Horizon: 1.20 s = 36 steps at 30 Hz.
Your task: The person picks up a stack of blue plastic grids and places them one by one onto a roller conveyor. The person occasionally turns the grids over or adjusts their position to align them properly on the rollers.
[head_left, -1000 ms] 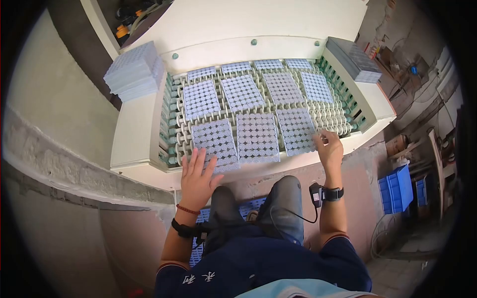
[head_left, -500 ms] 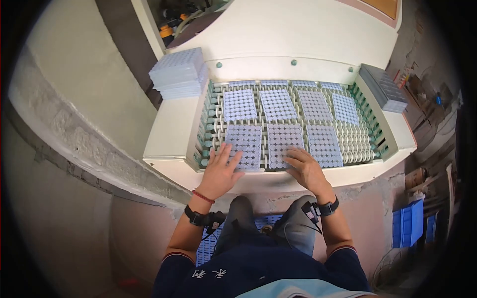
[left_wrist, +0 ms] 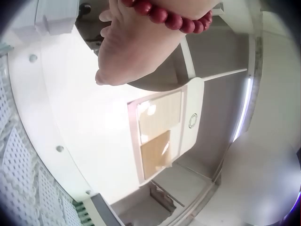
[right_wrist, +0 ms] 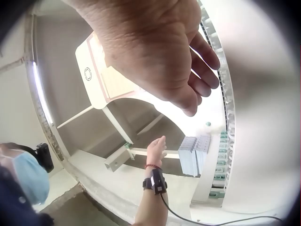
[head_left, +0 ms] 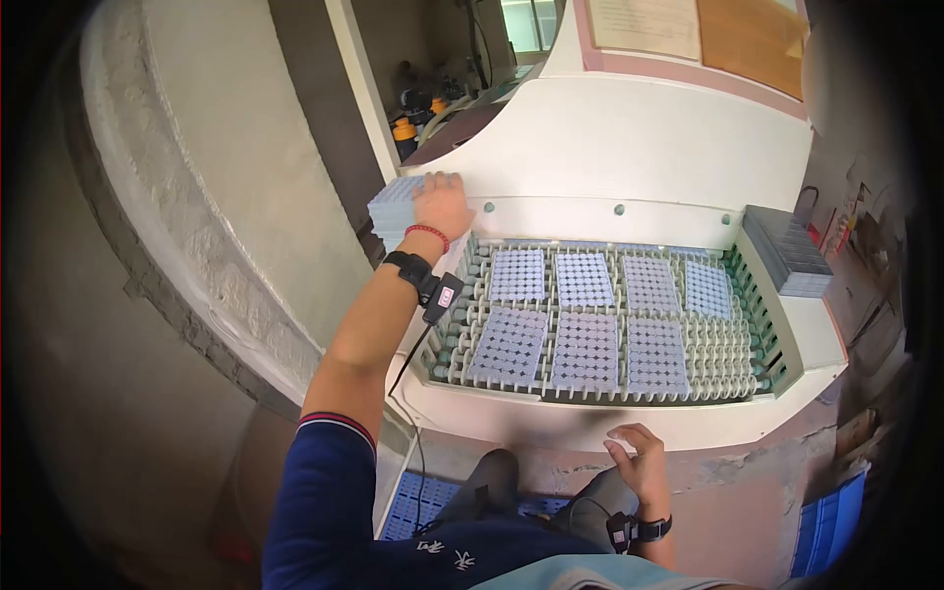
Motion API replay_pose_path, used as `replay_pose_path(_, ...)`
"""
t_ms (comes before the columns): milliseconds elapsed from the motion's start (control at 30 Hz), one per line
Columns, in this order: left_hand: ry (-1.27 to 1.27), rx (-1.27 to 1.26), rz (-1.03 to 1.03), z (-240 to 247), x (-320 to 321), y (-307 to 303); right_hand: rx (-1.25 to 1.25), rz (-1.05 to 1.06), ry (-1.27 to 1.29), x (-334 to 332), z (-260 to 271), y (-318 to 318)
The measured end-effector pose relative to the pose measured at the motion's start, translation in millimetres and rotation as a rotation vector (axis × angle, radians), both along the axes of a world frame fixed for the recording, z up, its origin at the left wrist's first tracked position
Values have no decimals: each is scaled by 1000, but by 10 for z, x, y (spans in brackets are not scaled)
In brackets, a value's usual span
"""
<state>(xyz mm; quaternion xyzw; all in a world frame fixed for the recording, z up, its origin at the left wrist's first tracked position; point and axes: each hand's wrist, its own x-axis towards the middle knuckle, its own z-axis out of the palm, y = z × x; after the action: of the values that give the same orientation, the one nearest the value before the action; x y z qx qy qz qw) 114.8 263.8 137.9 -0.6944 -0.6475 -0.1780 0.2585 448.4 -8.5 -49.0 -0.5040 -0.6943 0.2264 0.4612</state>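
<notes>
So the left hand (head_left: 442, 206) is up at the stack (head_left: 391, 208) on the machine's (head_left: 639, 147) left ledge. From the head it covers part of the stack, but the right wrist view shows a gap between them, so I'd say it's not touching. Fingers loosely bent, nothing in them. The right hand (head_left: 641, 462) is released too, fingers softly curled in the air just in front of the near edge.

The sheets (head_left: 585, 351) lie flat on the rollers (head_left: 723, 344), three in the near row, four in the row behind, plus slivers of more at the far edge. My guess is they're flat and mostly side by side so the rollers carry each one evenly without overlap. The near left one sits a bit skewed. Stack's probably on the ledge to keep it within arm's reach, off the rollers. There's a grey pile (head_left: 787, 251) on the right ledge too.
</notes>
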Motion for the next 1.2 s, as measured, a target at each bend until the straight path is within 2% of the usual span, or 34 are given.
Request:
replay_pose_path(100,-5,-209,183,-89,-226,249,1,-62,27,139,-157,-123)
replay_pose_path(233,21,-252,125,-147,-514,239,-16,-96,62,238,-180,-218)
replay_pose_path(367,31,-175,26,-128,-836,-21,-39,-142,91,275,-212,-274)
replay_pose_path(467,-295,-193,-290,-170,-1216,-31,-51,-172,129,305,-269,-289)
replay_pose_path(500,-287,-191,-287,-215,-1296,18,-64,-174,140,302,-290,-286)
replay_pose_path(567,-497,265,-207,-411,-1505,166,-81,-161,155,283,-342,-262)
replay_pose_path(600,-1163,57,-152,-261,-1381,51,-98,-156,163,268,-355,-254)
replay_pose_path(633,-1165,58,-144,-154,-1271,-33,-103,-149,160,241,-330,-245)
replay_pose_path(700,-2013,-207,-13,-72,-1149,-148,-117,-135,176,198,-247,-233)
replay_pose_path(733,-2052,-240,-123,-193,-1211,-45,-115,-134,170,189,-237,-228)
replay_pose_path(767,-2056,-240,-132,-215,-1219,-7,-106,-131,170,183,-238,-214)
replay_pose_path(833,-2335,-371,-229,-216,-1143,80,-88,-144,166,182,-212,-224)
replay_pose_path(1067,-2167,-254,-217,-353,-1240,274,-126,-196,166,228,-365,-394)
replay_pose_path(1133,-1789,-265,-438,-436,-1261,167,-139,-208,185,247,-342,-429)
replay_pose_path(1167,-1790,-265,-440,-456,-1295,120,-134,-201,184,257,-321,-441)
replay_pose_path(1200,-1933,-284,-403,-359,-1251,-58,-130,-194,185,256,-315,-449)
